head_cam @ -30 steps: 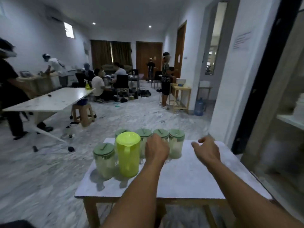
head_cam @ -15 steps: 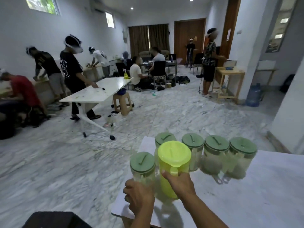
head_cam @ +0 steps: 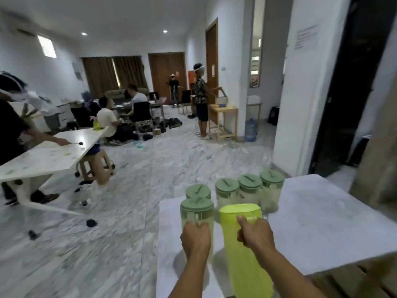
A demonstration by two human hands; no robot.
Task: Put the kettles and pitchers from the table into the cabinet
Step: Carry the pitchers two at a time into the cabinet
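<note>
My right hand (head_cam: 255,234) grips the handle of a yellow-green pitcher (head_cam: 242,261), which is lifted toward me. My left hand (head_cam: 195,238) is closed on the handle of a clear pitcher with a green lid (head_cam: 196,208), which also looks raised. Several more clear pitchers with green lids stand in a row on the white table (head_cam: 322,222): one at the left (head_cam: 198,191), one in the middle (head_cam: 227,190), and further ones at the right (head_cam: 271,186). The cabinet edge (head_cam: 380,168) shows as a blurred brown panel at the far right.
A white pillar (head_cam: 300,93) and a dark doorway (head_cam: 348,87) stand behind the table. A second white table (head_cam: 49,153) with a stool (head_cam: 94,166) is at the left, where a person leans over it. Other people sit and stand farther back on the marble floor.
Both hands have closed on pitcher handles and pulled the yellow-green and one clear pitcher closer and up. The head view has swung back to the right.
</note>
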